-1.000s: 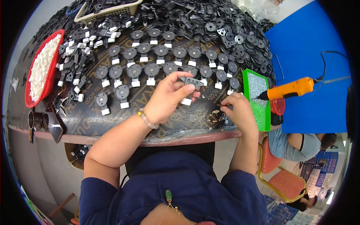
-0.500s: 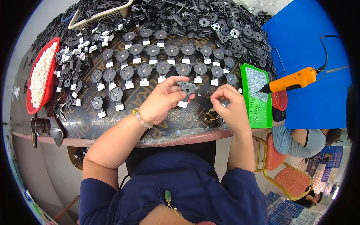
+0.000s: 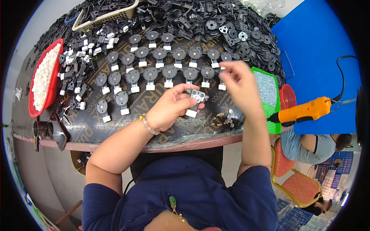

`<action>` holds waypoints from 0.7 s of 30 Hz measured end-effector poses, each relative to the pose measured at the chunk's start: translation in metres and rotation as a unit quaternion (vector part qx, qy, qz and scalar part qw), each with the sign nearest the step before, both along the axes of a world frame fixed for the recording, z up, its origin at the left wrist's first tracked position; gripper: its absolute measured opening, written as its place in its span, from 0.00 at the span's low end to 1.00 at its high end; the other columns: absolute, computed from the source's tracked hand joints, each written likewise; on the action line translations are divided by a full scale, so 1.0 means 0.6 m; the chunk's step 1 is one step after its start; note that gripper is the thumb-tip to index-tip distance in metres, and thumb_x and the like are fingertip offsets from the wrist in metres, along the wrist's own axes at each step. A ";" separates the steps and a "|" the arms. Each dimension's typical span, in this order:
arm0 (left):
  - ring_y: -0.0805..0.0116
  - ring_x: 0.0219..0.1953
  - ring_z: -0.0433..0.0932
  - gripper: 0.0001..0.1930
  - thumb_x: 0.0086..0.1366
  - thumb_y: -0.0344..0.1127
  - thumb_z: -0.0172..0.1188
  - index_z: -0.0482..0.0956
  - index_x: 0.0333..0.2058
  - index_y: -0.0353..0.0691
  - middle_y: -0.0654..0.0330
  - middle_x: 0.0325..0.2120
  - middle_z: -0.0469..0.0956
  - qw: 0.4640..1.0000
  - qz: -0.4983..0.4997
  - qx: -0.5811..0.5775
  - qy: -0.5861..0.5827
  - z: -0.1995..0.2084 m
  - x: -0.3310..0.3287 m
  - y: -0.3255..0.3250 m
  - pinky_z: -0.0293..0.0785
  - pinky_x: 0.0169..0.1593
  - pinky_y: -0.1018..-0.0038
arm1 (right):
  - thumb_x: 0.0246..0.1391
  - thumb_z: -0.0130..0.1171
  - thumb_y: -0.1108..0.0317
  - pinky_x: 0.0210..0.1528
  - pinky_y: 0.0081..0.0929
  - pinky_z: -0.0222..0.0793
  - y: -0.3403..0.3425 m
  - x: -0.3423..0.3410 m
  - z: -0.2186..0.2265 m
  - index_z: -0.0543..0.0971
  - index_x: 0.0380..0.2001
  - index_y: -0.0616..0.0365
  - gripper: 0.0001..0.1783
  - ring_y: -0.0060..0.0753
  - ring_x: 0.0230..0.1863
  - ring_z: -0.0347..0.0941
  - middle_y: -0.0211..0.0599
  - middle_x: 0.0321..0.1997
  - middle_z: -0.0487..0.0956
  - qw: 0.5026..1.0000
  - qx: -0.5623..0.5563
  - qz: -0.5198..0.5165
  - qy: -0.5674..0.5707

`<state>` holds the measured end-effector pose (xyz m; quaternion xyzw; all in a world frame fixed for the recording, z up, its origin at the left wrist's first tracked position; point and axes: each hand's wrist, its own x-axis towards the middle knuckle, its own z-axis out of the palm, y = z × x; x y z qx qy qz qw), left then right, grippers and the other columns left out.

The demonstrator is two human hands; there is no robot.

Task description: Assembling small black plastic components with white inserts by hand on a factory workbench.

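My left hand (image 3: pixel 169 106) grips a black bracket (image 3: pixel 201 94) with a white block at its lower end. A silver plate shows on the bracket's upper face. My right hand (image 3: pixel 243 86) is raised to the right, over the last of the laid-out pieces, and blurred by motion. Its fingertips are beside a round black disc part; whether they touch or hold anything I cannot make out. Rows of black disc parts with white ends (image 3: pixel 169 71) lie beyond my hands. Several small metal pieces (image 3: pixel 230 111) sit on the table below my right hand.
An orange electric screwdriver (image 3: pixel 304 110) hangs at the right, its tip by a green tray (image 3: pixel 266 90) of small silvery parts. Left stands a red basket (image 3: pixel 59 48) of white blocks. Black parts heap at the back around a beige basket (image 3: pixel 111 16). A person sits at far right.
My right hand has moved up and away from the left. The bracket, black on top before, now shows a silver plate. The orange screwdriver has swung nearer the table's front edge.
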<state>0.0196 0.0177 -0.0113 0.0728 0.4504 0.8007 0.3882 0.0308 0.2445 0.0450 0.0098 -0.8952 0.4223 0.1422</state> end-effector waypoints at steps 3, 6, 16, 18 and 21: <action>0.66 0.44 0.84 0.17 0.71 0.27 0.58 0.71 0.56 0.34 0.51 0.43 0.83 0.999 0.028 0.015 -0.021 0.002 -0.001 -0.001 0.82 0.43 0.73 | 0.56 0.63 0.70 0.41 0.29 0.72 0.088 -0.041 0.015 0.83 0.47 0.58 0.14 0.33 0.35 0.76 0.38 0.38 0.80 0.974 0.196 -0.092 0.069; 0.62 0.44 0.84 0.15 0.71 0.27 0.58 0.72 0.54 0.33 0.49 0.44 0.82 0.999 0.037 0.013 -0.015 0.001 -0.005 -0.002 0.84 0.46 0.70 | 0.57 0.63 0.68 0.47 0.37 0.75 0.148 -0.086 0.006 0.82 0.47 0.58 0.14 0.45 0.41 0.80 0.44 0.41 0.83 0.941 0.301 -0.150 0.032; 0.61 0.45 0.84 0.16 0.71 0.27 0.56 0.72 0.56 0.33 0.48 0.45 0.81 0.999 0.042 0.001 -0.010 0.003 -0.010 -0.007 0.82 0.48 0.68 | 0.54 0.60 0.70 0.51 0.47 0.74 0.245 -0.236 -0.087 0.79 0.41 0.55 0.11 0.60 0.47 0.79 0.54 0.41 0.83 0.910 0.348 -0.214 -0.074; 0.60 0.47 0.83 0.16 0.72 0.28 0.55 0.71 0.56 0.33 0.47 0.46 0.81 0.998 0.063 -0.002 -0.010 0.001 -0.011 -0.007 0.82 0.50 0.67 | 0.54 0.57 0.72 0.48 0.48 0.75 0.239 -0.239 -0.071 0.80 0.38 0.55 0.08 0.58 0.46 0.80 0.53 0.40 0.83 0.911 0.342 -0.221 -0.061; 0.57 0.50 0.83 0.17 0.74 0.31 0.51 0.70 0.58 0.32 0.45 0.49 0.79 0.994 0.097 0.032 -0.027 0.000 -0.014 -0.009 0.81 0.53 0.63 | 0.57 0.57 0.74 0.46 0.39 0.76 0.211 -0.218 -0.023 0.82 0.40 0.57 0.09 0.48 0.42 0.82 0.48 0.39 0.84 0.923 0.351 -0.152 0.040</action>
